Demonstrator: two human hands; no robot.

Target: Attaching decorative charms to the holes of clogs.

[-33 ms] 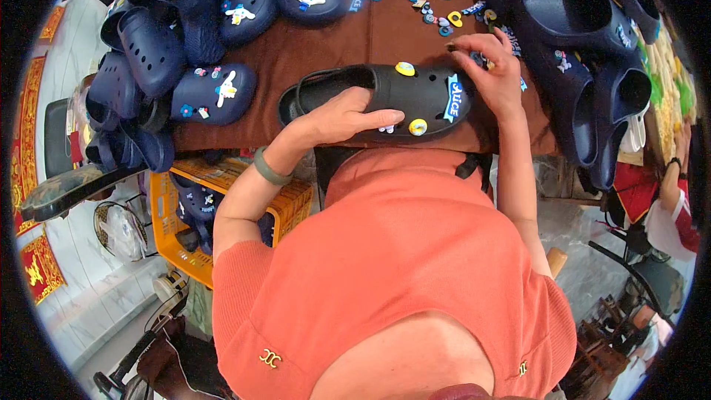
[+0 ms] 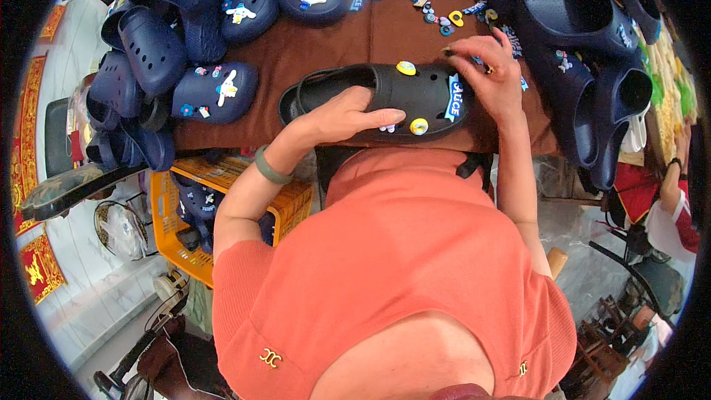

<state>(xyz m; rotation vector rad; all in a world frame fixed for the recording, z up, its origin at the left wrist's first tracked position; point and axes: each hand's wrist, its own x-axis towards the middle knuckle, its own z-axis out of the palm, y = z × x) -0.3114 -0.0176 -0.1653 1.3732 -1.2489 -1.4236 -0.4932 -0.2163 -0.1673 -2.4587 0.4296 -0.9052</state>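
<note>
A dark clog (image 2: 289,104) lies sideways on the brown cloth, its toe to the right. My left hand (image 2: 341,116) grips it, fingers inside the foot opening and thumb pressed on the upper. On the upper sit two round yellow-and-white charms (image 2: 419,127), a blue-and-white lettered banner charm (image 2: 454,97) near the toe, and a small pale charm partly under my thumb. Just beyond the toe, my right hand (image 2: 490,67) pinches a tiny dark piece (image 2: 447,52) between thumb and forefinger, probably a shoe charm seen edge-on. The piece is apart from the clog.
Loose charms (image 2: 455,18) are scattered on the brown cloth (image 2: 326,44) beyond the clog. Navy clogs (image 2: 152,48) are piled at the left, with more (image 2: 566,11) at the right. Below the table's left side stands an orange crate (image 2: 292,207) holding clogs. Another person's arm (image 2: 670,178) shows at far right.
My right fingertips, with the tiny dark piece, have moved very slightly nearer the clog. The left hand keeps its grip.
</note>
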